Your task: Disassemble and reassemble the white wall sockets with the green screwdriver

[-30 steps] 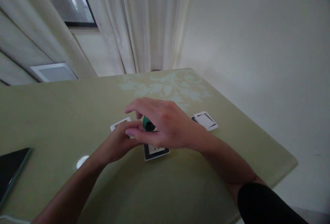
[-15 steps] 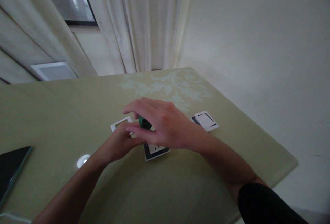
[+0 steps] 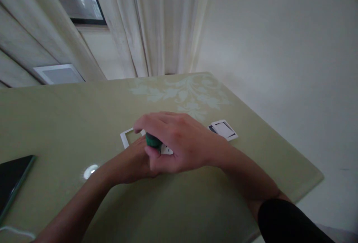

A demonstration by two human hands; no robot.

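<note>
My right hand (image 3: pixel 181 138) is curled over my left, its thumb and fingers closed round a small, rounded, dark green thing (image 3: pixel 153 141) whose kind I cannot make out. My left hand (image 3: pixel 137 163) lies beneath and beside it, back upward, with its fingers hidden behind the right hand. Between right thumb and palm shows a bit of a white card with black marks (image 3: pixel 167 150). Just beyond my left hand lies a white-bordered card (image 3: pixel 123 139), partly covered by the hand. To the right of my right hand, a small overlapping pile of cards (image 3: pixel 224 130) rests on the table.
The pale green table (image 3: pixel 69 120) has a leafy pattern near its far corner. At left lies a dark flat device (image 3: pixel 15 179), with a white cable (image 3: pixel 16 230) below it. Curtains (image 3: pixel 167 27) hang behind the table; a plain wall (image 3: pixel 279 49) stands at right.
Both hands have shifted slightly downward, and my right hand has closed in over the left. The green thing has moved a little down and left. The dark-bordered card below is now mostly covered.
</note>
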